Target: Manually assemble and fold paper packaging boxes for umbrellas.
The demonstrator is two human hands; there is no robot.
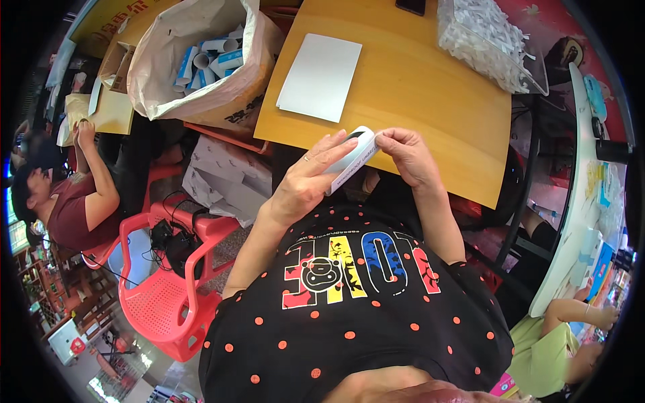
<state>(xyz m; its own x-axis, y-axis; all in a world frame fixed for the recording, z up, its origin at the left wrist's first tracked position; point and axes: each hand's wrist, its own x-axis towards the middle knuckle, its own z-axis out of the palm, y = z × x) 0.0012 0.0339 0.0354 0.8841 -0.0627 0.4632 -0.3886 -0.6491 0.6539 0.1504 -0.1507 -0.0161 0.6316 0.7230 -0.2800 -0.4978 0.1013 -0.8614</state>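
Note:
A curved white and pale-blue card sleeve, with dark print along its edge, is held just off the near edge of the wooden table. My left hand wraps over it from the left, fingers along its top and a ring on one finger. At its right end, my right hand pinches the edge between thumb and forefinger. Beyond my hands lies a flat stack of white card sheets on the table. The underside of the sleeve is hidden.
Left of the table stands a large white sack filled with white-and-blue card tubes. A clear bin of white strips sits at the far right, near a dark phone. Red chairs and another person are left.

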